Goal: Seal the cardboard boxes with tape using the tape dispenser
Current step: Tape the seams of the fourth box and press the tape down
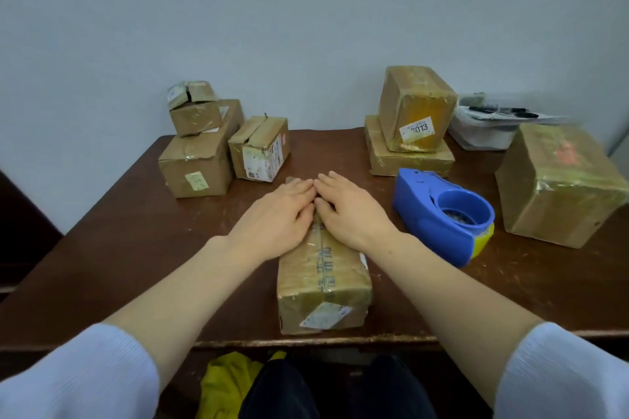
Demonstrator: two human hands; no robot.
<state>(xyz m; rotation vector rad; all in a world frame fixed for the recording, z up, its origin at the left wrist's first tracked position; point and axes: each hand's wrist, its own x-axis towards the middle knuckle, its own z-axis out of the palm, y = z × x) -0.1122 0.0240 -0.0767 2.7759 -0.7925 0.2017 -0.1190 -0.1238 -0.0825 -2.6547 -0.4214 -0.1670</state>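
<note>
While my fingers lie flat and straight, gripping nothing, left hand and right hand press the long box along its top seam, smoothing tape, I judge. The tape dispenser, carrying a yellowish roll, rests at three o'clock on the desk; other boxes wait at eleven, contents hidden.
</note>
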